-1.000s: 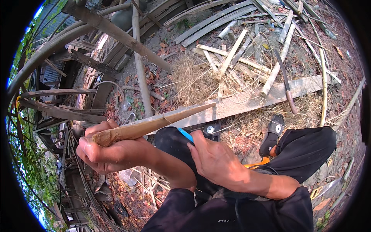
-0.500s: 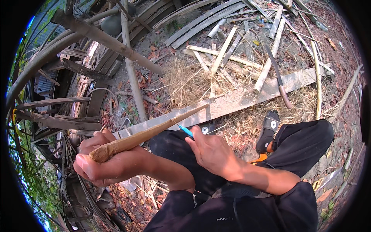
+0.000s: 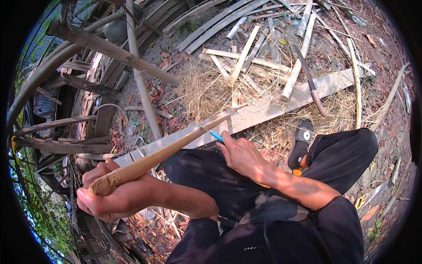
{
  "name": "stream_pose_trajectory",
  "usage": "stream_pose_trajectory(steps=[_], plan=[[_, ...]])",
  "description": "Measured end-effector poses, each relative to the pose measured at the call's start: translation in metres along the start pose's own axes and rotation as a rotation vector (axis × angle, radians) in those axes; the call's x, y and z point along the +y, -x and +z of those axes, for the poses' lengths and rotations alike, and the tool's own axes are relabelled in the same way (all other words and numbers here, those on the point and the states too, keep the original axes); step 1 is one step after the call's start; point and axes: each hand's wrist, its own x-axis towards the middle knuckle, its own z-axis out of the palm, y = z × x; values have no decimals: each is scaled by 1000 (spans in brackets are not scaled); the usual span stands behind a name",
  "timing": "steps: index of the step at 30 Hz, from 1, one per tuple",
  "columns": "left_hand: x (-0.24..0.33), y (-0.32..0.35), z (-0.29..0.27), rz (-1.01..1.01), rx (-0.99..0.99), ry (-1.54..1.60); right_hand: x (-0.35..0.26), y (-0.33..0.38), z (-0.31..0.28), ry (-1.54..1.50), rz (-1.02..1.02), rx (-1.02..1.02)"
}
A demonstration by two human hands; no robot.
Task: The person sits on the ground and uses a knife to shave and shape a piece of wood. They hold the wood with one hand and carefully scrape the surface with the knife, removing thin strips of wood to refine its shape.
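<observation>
My left hand (image 3: 127, 200) is closed round the thick, rough end of a long tapered wooden stick (image 3: 158, 154), held slanting up and away to the right. In my right hand (image 3: 244, 158) is a blue-handled tool (image 3: 216, 136) with a thin blade or rod. The thin part crosses the stick close to its narrow tip; whether it is a knife or another tool, I cannot tell. Both hands are in front of my lap. Behind the stick's tip lies a long wooden plank (image 3: 259, 115) on the ground.
A curved blade with a wooden handle (image 3: 317, 103) rests across the plank's right part. Dry straw (image 3: 204, 90) and split bamboo strips (image 3: 246, 53) lie beyond. On the left stands a frame of poles (image 3: 114, 50). My sandalled foot (image 3: 302, 136) is at right.
The blue-handled tool has moved along the stick toward its narrow tip. My left hand and the stick have shifted slightly left in the view, and the whole scene has shifted a little too.
</observation>
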Motion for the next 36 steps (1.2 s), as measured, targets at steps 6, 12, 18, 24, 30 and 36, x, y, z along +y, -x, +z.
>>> stream_pose_trajectory(steps=[6,12,18,24,30,36], plan=[[-5,-8,-5,60,8,-24,-11,8,12,63,57,-36],[1,-2,-3,-37,-19,39,-15,6,6,60,109,-79],[6,2,1,9,-9,-26,17,4,10,98,139,-44],[2,-1,0,-9,-20,1,25,3,17,51,104,10],[2,-9,-19,-111,-219,142,25,6,21,50,78,-3],[-5,-2,-5,8,2,-14,41,0,17,90,81,-52]])
